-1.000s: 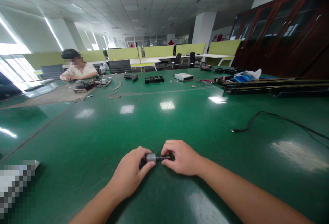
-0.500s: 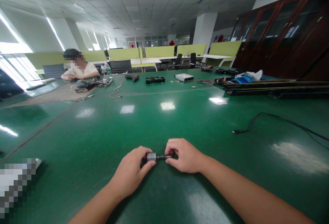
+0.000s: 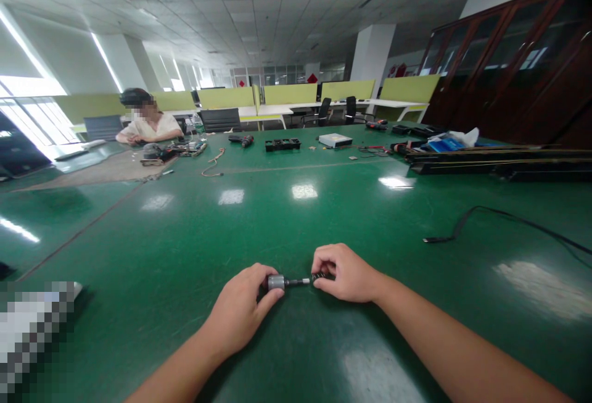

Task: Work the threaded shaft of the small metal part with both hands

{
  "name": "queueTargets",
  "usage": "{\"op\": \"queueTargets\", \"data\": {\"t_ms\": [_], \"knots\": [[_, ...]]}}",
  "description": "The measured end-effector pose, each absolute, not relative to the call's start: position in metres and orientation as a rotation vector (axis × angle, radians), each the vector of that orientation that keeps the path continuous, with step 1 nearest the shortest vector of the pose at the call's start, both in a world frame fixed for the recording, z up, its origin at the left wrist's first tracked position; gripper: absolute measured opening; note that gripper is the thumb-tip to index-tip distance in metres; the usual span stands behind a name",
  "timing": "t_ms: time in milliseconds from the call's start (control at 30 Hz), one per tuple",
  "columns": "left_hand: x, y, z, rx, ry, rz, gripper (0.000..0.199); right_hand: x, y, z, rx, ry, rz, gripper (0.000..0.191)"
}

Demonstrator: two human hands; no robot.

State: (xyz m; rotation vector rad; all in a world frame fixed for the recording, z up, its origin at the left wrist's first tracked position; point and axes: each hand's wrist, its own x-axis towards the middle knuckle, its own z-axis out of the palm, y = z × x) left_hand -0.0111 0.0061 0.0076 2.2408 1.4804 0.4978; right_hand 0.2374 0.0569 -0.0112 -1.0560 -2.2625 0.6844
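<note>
My left hand (image 3: 247,298) is closed round a silver metal cylinder (image 3: 276,282), pinching it between thumb and fingers. From its right end a thin dark shaft (image 3: 296,282) with a bright tip points towards my other hand. A short, dark, ridged piece (image 3: 319,276) that looks like a coil spring is pinched in my right hand (image 3: 345,273). It lies just right of the shaft tip, with a small gap between them. My fingers hide the left end of the cylinder and part of the ridged piece.
Both hands are low over a green tabletop (image 3: 259,218). A black cable (image 3: 456,230) lies to the right, a blurred-out item (image 3: 32,329) at the near left. Farther back are a power drill (image 3: 243,141), a black tray-like part (image 3: 282,144) and a white box (image 3: 335,140). A person (image 3: 150,125) sits far left.
My right hand has moved slightly right, away from the cylinder, with the ridged piece in it. The shaft's bright tip now shows bare. My left hand keeps its hold; the view has shifted a little.
</note>
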Motion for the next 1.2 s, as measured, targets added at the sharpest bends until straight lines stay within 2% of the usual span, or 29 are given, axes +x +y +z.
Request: {"op": "queueTargets", "data": {"t_ms": [300,367,467,533,1200], "knots": [[-0.011,0.007,0.007,2.236,1.48,0.502,0.019,0.226,0.053,-0.011,-1.004,-2.278,0.689,0.006],[-0.011,0.007,0.007,2.228,1.491,0.491,0.018,0.221,0.05,-0.011,-1.009,-2.25,0.738,0.013],[-0.011,0.007,0.006,2.231,1.49,0.488,0.018,0.214,0.047,-0.011,-1.053,-2.138,0.958,0.037],[-0.011,0.007,0.006,2.237,1.486,0.494,0.018,0.212,0.046,-0.011,-1.066,-2.07,1.06,0.043],[-0.013,0.008,0.004,2.254,1.474,0.492,0.019,0.208,0.041,-0.012,-0.957,-2.149,0.893,0.034]]}}
